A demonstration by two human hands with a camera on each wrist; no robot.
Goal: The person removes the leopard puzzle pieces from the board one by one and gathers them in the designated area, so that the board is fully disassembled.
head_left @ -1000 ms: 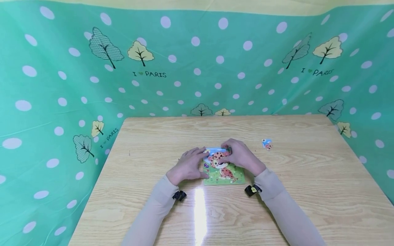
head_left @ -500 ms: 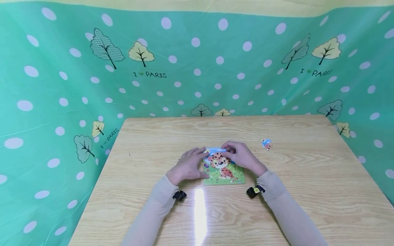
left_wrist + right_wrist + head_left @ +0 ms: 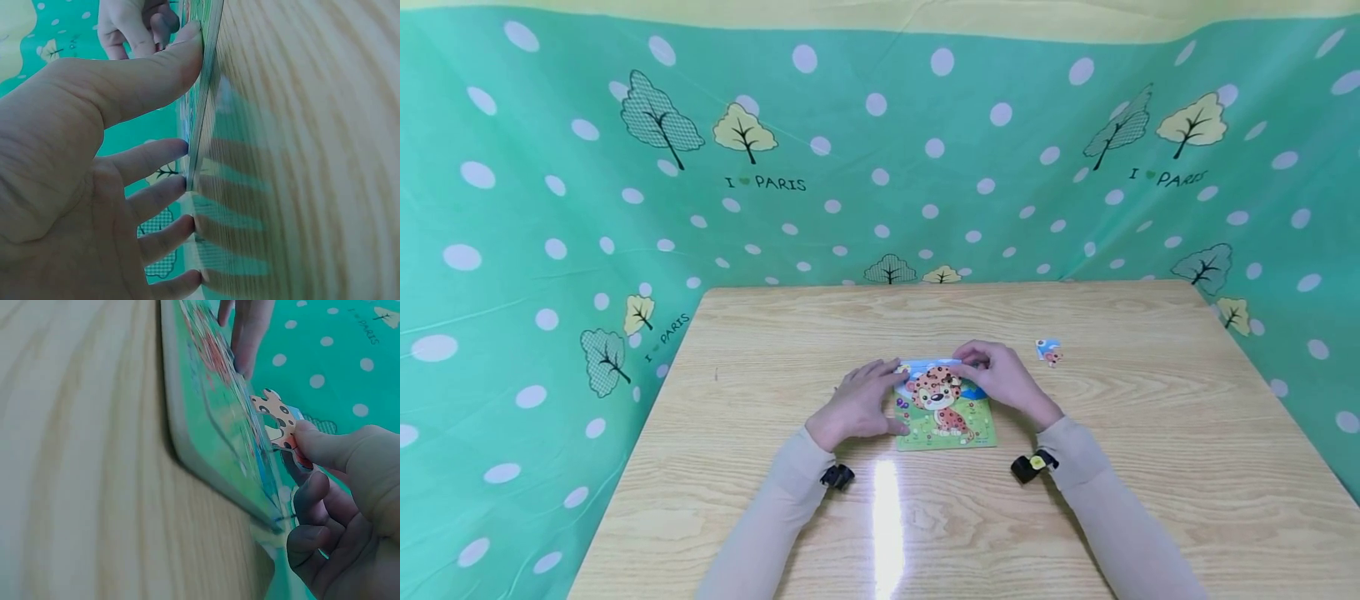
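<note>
A jigsaw puzzle board with a spotted leopard cub on green grass lies on the wooden table. My left hand rests at its left side, fingers spread and straight. In the left wrist view, the thumb touches the board near its edge. Over the board's top right corner, my right hand pinches a spotted puzzle piece between thumb and fingers. That piece is held tilted, close above the board in the right wrist view.
Another puzzle piece, blue with part of a pink ear, lies on the table to the right of the board. A green dotted cloth hangs behind and beside the table.
My right hand has moved right and drawn back from the leopard's face with the puzzle piece, uncovering more of the picture. My left hand has stayed in place.
</note>
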